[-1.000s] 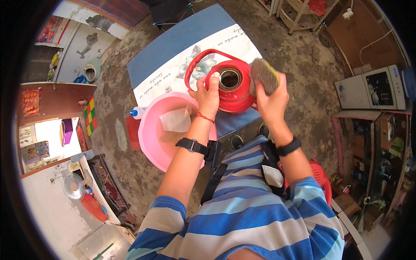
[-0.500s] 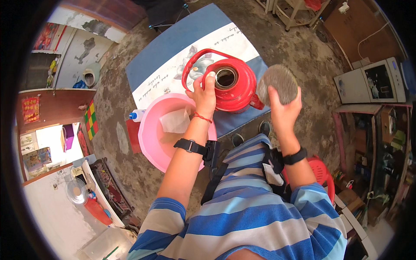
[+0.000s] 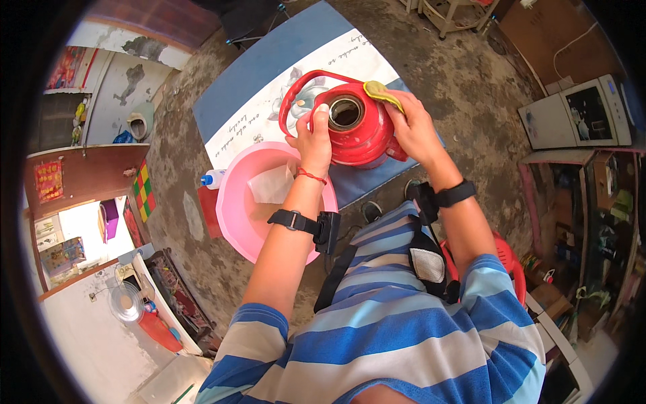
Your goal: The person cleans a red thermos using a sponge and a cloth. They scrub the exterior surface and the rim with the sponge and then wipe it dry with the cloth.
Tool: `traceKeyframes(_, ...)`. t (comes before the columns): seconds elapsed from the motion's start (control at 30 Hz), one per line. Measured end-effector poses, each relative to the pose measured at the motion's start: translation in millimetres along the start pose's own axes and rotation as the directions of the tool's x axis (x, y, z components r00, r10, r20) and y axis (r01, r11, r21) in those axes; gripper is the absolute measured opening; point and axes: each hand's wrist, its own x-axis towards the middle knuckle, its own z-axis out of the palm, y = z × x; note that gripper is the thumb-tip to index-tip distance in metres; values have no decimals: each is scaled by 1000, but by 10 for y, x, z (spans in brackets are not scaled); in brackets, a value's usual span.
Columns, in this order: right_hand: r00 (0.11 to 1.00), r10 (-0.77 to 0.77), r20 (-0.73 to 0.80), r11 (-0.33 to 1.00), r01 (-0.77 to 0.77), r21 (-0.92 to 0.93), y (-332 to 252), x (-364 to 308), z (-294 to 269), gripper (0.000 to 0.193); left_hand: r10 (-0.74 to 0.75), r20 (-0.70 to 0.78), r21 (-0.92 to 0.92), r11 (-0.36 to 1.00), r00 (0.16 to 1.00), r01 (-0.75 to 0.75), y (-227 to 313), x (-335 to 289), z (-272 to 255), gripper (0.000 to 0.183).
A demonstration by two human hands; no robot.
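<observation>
A red thermos flask (image 3: pixel 363 146) with an uncovered metal-rimmed mouth stands on the cloth-covered table. Its loop handle swings out over the far left side. My left hand (image 3: pixel 313 143) is closed on the flask's left shoulder, thumb beside the mouth. A round scouring sponge (image 3: pixel 382 95), yellow here with a grey face hidden from sight, sits in my right hand (image 3: pixel 416 129). That hand presses it against the flask's upper right side, its fingers stretched along the sponge. Beside my left forearm is a pink basin (image 3: pixel 232 202) with murky water and a whitish translucent piece (image 3: pixel 269 185).
The table (image 3: pixel 266 60) has a blue and white printed cover. A blue-capped white bottle (image 3: pixel 214 178) stands left of the basin. Behind my right arm is a red plastic seat (image 3: pixel 506 259). Shelving (image 3: pixel 562 202) lines the right, and a fan (image 3: pixel 126 301) is at lower left.
My right hand has brought the sponge leftward and up onto the flask, turning its grey face away. The flask has shifted slightly left. My left hand keeps its hold.
</observation>
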Motion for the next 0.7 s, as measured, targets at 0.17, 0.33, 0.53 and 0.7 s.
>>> traceKeyframes(0.17,986,-159,-41,961,145,-236,-210,-816,29,51,-9,-14,19,1000,1000,9,-75,-6,-42,78)
traceKeyframes(0.33,992,-88,-90,943,54,-327,-209,-679,41,54,14,-9,34,999,1000,-14,7,6,44,77)
traceKeyframes(0.53,917,386,-103,886,-337,320,-26,-811,-250,30,24,-29,4,1000,999,-24,-48,27,-24,75)
traceKeyframes(0.7,989,35,-142,995,-48,-92,-248,-828,-44,38,36,-44,96,995,998,-32,29,-15,31,78)
